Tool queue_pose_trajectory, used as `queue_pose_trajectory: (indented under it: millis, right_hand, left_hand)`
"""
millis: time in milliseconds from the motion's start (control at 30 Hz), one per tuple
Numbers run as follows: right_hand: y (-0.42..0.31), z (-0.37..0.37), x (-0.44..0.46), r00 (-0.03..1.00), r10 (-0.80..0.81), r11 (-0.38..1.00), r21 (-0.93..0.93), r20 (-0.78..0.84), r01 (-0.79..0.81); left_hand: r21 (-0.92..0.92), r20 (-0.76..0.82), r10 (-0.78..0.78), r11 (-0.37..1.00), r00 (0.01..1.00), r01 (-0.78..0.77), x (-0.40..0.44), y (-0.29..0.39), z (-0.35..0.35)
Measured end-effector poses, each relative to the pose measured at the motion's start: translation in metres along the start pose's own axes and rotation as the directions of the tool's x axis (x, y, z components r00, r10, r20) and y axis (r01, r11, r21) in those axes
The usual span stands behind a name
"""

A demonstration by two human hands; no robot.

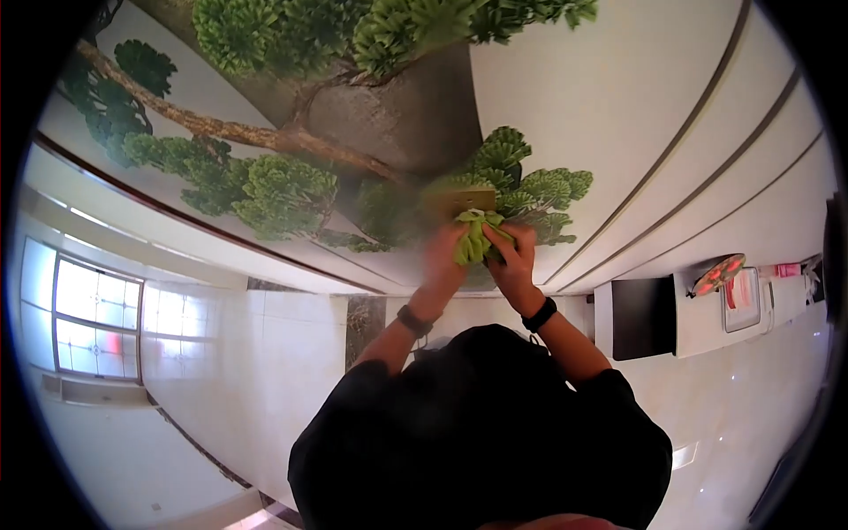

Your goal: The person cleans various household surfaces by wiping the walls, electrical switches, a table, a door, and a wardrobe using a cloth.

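Observation:
A bright green cloth (475,237) is bunched between my two hands, just below a gold-coloured wall plate (468,200) with small dark openings. My left hand (445,256) grips the cloth from the left; it is somewhat blurred. On the other side, my right hand (516,254) has its fingers closed on the cloth's right edge. Part of the cloth reaches up to the plate's lower edge. Both wrists wear dark bands.
Painted pine trees (287,190) cover the wall in front of me. Grooved pale panels (671,168) continue to the right. A low white cabinet (693,318) stands at the right, bearing a tray (740,300) and a round patterned object (717,274). A window (95,305) is at far left.

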State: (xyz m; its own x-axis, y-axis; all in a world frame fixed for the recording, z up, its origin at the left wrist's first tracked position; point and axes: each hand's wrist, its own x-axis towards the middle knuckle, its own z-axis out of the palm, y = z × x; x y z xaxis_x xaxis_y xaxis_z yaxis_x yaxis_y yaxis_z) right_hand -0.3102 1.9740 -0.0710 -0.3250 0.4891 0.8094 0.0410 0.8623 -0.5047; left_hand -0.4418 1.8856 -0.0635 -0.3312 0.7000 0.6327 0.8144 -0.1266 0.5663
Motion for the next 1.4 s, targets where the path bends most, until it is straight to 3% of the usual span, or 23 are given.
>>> queue_pose_trajectory:
  millis: [100, 233, 333, 433, 533, 600, 733, 833, 933, 1133, 1267, 1400]
  right_hand:
    - [-0.016, 0.004, 0.022, 0.988, -0.032, 0.981, 0.195, 0.148, 0.002]
    - [-0.031, 0.023, 0.039, 0.986, -0.101, 0.98, 0.185, 0.13, 0.076]
    - [-0.039, 0.013, 0.058, 0.981, -0.186, 0.977, 0.119, 0.049, 0.179]
    - [-0.041, -0.013, 0.077, 0.992, -0.115, 0.985, 0.125, -0.05, 0.121]
    - [-0.02, -0.042, 0.082, 0.986, -0.101, 0.995, -0.032, -0.135, 0.098]
    - [0.004, -0.056, 0.068, 0.976, -0.068, 0.99, -0.136, -0.206, 0.04]
    - [0.044, -0.066, 0.031, 0.95, -0.033, 0.988, -0.153, -0.312, -0.016]
    - [0.064, -0.058, -0.01, 0.946, 0.055, 0.982, -0.152, -0.32, -0.108]
    - [0.076, -0.05, -0.049, 0.937, 0.221, 0.964, -0.086, -0.27, -0.252]
    - [0.069, -0.033, -0.056, 0.969, 0.208, 0.975, -0.044, -0.131, -0.216]
    - [0.064, -0.005, -0.068, 0.967, 0.255, 0.965, 0.058, -0.001, -0.255]
    - [0.038, 0.025, -0.062, 0.952, 0.251, 0.961, 0.077, 0.177, -0.267]
  left_hand:
    - [0.036, -0.093, -0.065, 0.997, 0.993, 0.069, 0.0, 0.011, -0.02]
    - [0.065, -0.224, -0.114, 0.989, 0.968, 0.132, 0.008, 0.013, -0.04]
    - [-0.036, -0.302, -0.103, 0.995, 0.948, 0.097, 0.018, 0.019, -0.038]
    - [0.05, -0.327, 0.156, 0.988, 0.932, -0.148, 0.049, 0.046, -0.031]
    - [0.119, -0.225, 0.113, 0.989, 0.968, -0.088, 0.067, 0.076, -0.004]
    - [0.012, -0.129, 0.104, 0.995, 0.986, -0.103, 0.075, 0.093, 0.012]
    - [-0.143, 0.073, 0.146, 0.981, 0.987, -0.135, 0.073, 0.094, 0.048]
    - [-0.022, 0.147, 0.089, 0.996, 0.985, -0.087, 0.045, 0.076, 0.079]
    - [0.075, 0.247, 0.007, 0.997, 0.969, -0.027, 0.018, 0.057, 0.094]
    - [0.093, 0.323, -0.145, 0.988, 0.935, 0.121, 0.0, 0.036, 0.076]
    - [0.176, 0.331, -0.299, 0.951, 0.895, 0.252, -0.006, 0.025, 0.051]
    - [0.186, 0.224, -0.377, 0.922, 0.899, 0.341, -0.035, -0.014, 0.028]
